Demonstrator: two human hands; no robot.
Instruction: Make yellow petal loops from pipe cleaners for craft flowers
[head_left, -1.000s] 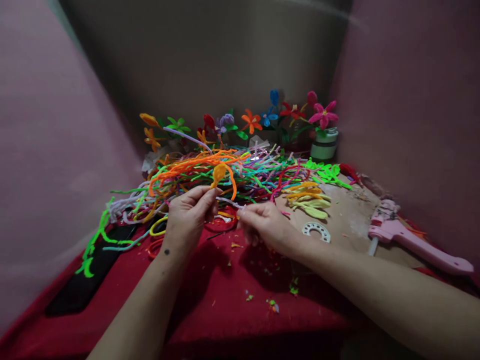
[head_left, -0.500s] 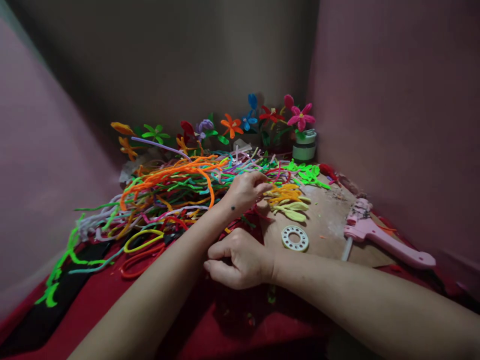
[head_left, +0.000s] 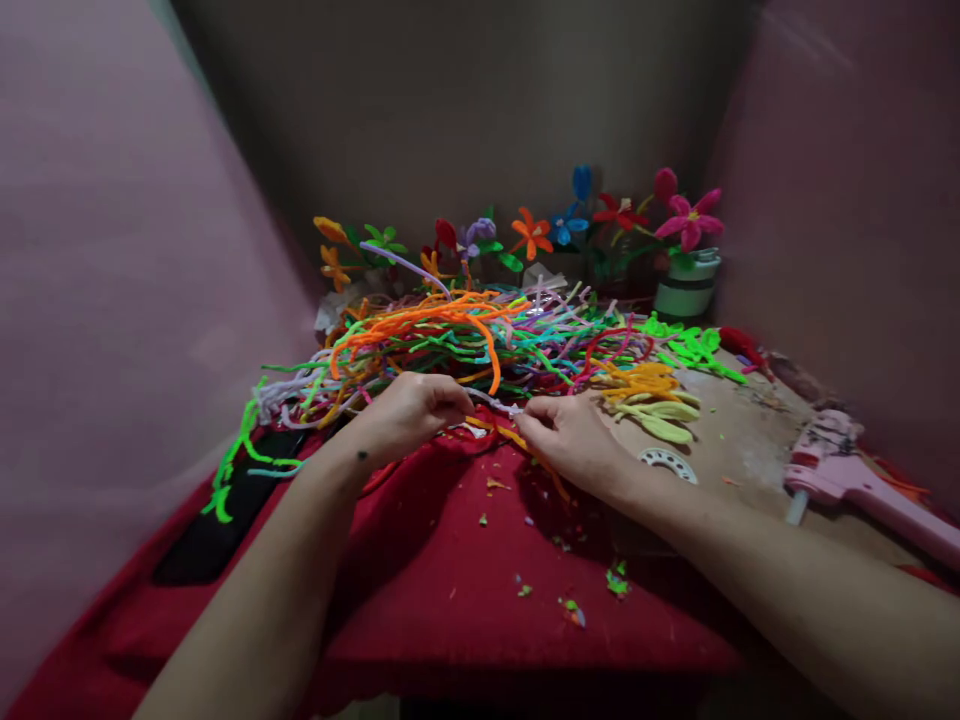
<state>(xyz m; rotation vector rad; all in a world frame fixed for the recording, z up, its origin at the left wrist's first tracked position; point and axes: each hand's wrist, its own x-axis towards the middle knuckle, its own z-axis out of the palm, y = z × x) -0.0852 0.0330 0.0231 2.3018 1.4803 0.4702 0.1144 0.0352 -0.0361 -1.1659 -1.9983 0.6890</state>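
Note:
My left hand (head_left: 424,408) is closed in a pinch at the front of a heap of pipe cleaners (head_left: 420,335). Facing it, my right hand (head_left: 568,435) is pinched too, a short gap away. An orange pipe cleaner (head_left: 553,478) runs from the left fingertips past the right ones, its free end slanting down over the red cloth. Just behind the fingertips lies a pale lavender pipe cleaner (head_left: 489,401); whether a hand touches it I cannot tell. The left hand and forearm largely cover the scissors, with only a bit of red handle (head_left: 381,480) showing.
A pink glue gun (head_left: 832,460) and a white holed ring (head_left: 667,464) lie on a brown board (head_left: 739,440). Yellow looped pieces (head_left: 649,400) and green ones (head_left: 697,348) sit beside the heap. Pipe-cleaner flowers (head_left: 532,235) stand behind. A black flat object (head_left: 225,540) lies left.
My left hand has drawn back from the yellow pieces toward the left. My right hand has moved forward and opposite it, and an orange pipe cleaner now spans them. The view has shifted left.

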